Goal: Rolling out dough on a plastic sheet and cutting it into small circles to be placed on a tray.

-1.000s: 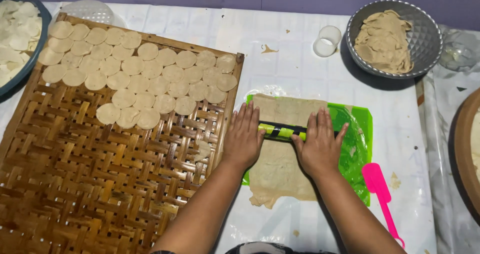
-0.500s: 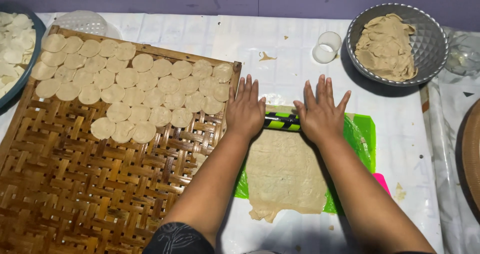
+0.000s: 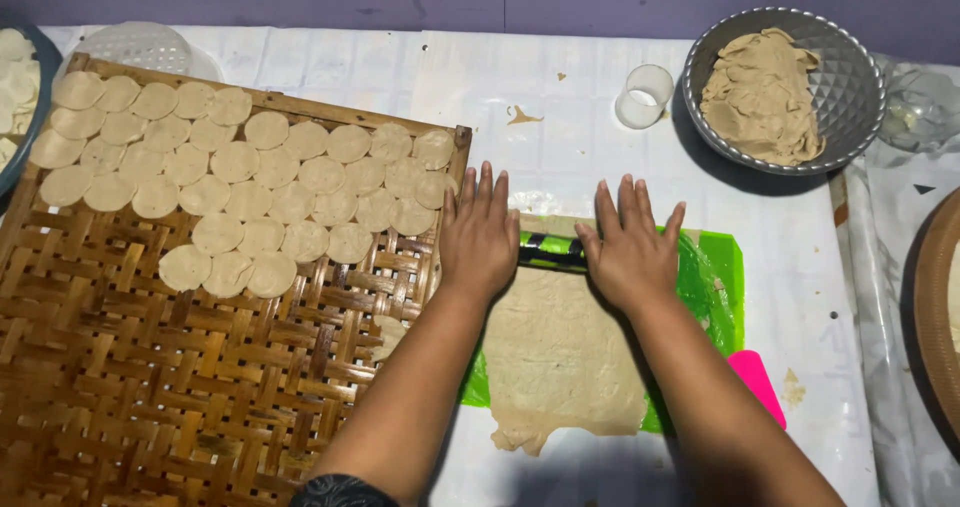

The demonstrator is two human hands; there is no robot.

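My left hand [image 3: 480,235] and my right hand [image 3: 631,246] lie flat, palms down and fingers spread, on a green-and-black rolling pin [image 3: 552,251]. The pin rests across the far end of a thin beige dough sheet [image 3: 560,357]. That sheet covers a green cutting mat [image 3: 712,279] and hangs past its near edge. Only the middle of the pin shows between my hands.
A woven bamboo tray [image 3: 200,367] on the left carries several round dough discs [image 3: 250,182]. A metal bowl [image 3: 850,77] with dough scraps stands at the back right, a small round cutter [image 3: 643,95] beside it. A pink scraper [image 3: 757,384] lies right of the mat.
Both hands have pushed the rolling pin away from me, from the middle of the dough to its far end. The sheet is longer and flatter.
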